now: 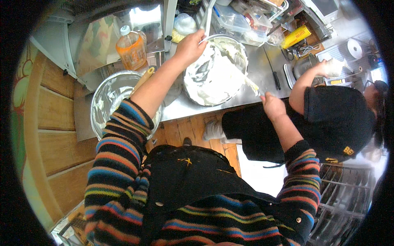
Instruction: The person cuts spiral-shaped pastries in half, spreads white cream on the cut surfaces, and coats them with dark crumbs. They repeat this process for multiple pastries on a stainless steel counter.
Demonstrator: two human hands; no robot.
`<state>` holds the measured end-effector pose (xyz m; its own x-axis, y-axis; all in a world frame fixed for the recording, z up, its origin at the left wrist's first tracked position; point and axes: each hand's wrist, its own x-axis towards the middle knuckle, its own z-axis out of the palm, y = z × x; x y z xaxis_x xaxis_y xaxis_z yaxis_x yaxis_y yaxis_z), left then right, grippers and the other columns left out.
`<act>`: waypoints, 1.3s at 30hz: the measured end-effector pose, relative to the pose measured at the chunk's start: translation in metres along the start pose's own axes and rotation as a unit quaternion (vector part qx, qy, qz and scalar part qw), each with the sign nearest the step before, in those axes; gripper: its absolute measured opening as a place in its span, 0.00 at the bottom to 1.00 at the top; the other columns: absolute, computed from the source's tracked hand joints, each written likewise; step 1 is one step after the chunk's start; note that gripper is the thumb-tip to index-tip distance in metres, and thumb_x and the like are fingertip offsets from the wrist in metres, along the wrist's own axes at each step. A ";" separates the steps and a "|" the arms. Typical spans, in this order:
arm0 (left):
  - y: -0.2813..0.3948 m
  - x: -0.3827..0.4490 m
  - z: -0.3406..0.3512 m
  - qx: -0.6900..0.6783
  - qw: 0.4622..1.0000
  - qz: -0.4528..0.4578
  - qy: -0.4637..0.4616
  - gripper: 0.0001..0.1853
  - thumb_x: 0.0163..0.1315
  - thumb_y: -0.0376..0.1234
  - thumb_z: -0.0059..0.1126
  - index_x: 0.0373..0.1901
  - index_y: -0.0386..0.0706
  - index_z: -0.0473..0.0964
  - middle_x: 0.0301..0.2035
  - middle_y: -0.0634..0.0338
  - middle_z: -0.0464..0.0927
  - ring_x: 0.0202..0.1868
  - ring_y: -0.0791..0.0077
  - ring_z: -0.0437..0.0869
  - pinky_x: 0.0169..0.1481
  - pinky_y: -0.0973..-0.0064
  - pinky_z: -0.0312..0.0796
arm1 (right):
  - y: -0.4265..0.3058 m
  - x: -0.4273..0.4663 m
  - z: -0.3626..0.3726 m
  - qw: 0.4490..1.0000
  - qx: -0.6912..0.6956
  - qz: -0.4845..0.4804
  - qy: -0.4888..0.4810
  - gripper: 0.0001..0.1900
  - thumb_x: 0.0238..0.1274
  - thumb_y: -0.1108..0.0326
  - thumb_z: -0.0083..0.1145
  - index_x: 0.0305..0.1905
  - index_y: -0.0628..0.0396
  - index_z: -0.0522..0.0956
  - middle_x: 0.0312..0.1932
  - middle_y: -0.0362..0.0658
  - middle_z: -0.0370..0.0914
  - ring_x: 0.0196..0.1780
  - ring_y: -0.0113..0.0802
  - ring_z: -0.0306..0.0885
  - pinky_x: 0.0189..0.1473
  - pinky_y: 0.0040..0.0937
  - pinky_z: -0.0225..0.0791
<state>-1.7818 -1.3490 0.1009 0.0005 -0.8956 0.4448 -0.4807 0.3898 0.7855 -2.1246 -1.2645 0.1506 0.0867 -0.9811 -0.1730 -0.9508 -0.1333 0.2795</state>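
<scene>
A metal mixing bowl (242, 49) full of thick white cream (212, 81) stands on the steel worktop before me. My left hand (192, 46) pinches its far-left rim. My right hand (273, 106), just past the bowl's near-right edge, grips the end of a cream-coated spatula (251, 85). The spatula's other end lies in the bright cream, where its blade cannot be made out. Beneath my left forearm, a second metal bowl (96, 106) has streaks of cream inside. A pale-handled utensil (144, 80) leans in that bowl, partly covered by my arm.
A large bottle with an orange label (130, 50) stands behind the left bowl. A long black-handled knife (276, 78) lies right of the cream bowl. Clear plastic boxes (235, 21) sit behind. Close on my right, a co-worker in black (335, 117) holds a white object (334, 68).
</scene>
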 end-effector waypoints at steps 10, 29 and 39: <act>-0.004 -0.009 0.017 -0.002 0.996 -0.036 0.076 0.10 0.59 0.32 0.54 0.35 0.34 0.68 0.32 0.47 0.78 0.36 0.54 0.81 0.39 0.66 0.70 | -0.051 -0.065 0.033 0.947 0.285 -0.029 -0.147 0.19 0.69 0.56 0.42 0.41 0.64 0.74 0.39 0.61 0.76 0.47 0.61 0.72 0.47 0.48 0.66; -0.094 -0.025 0.064 -0.044 0.955 -0.233 0.180 0.11 0.54 0.33 0.59 0.31 0.34 0.71 0.28 0.50 0.79 0.32 0.65 0.81 0.39 0.70 0.71 | -0.056 -0.071 0.036 0.470 0.759 0.080 -0.443 0.23 0.71 0.43 0.35 0.35 0.53 0.67 0.15 0.32 0.58 0.13 0.19 0.52 0.13 0.21 0.54; -0.032 -0.054 -0.025 0.051 0.978 -0.202 -0.023 0.14 0.63 0.34 0.50 0.46 0.35 0.74 0.33 0.55 0.78 0.33 0.72 0.78 0.40 0.74 0.71 | -0.081 -0.082 -0.005 0.605 0.761 -0.056 -0.228 0.24 0.71 0.44 0.35 0.37 0.56 0.70 0.15 0.35 0.62 0.14 0.21 0.59 0.15 0.21 0.58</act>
<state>-1.7443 -1.3080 0.0623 0.1703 -0.9817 0.0851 -0.5344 -0.0195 0.8450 -2.0535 -1.1742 0.1467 0.4142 -0.7910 -0.4503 -0.1501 0.4286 -0.8910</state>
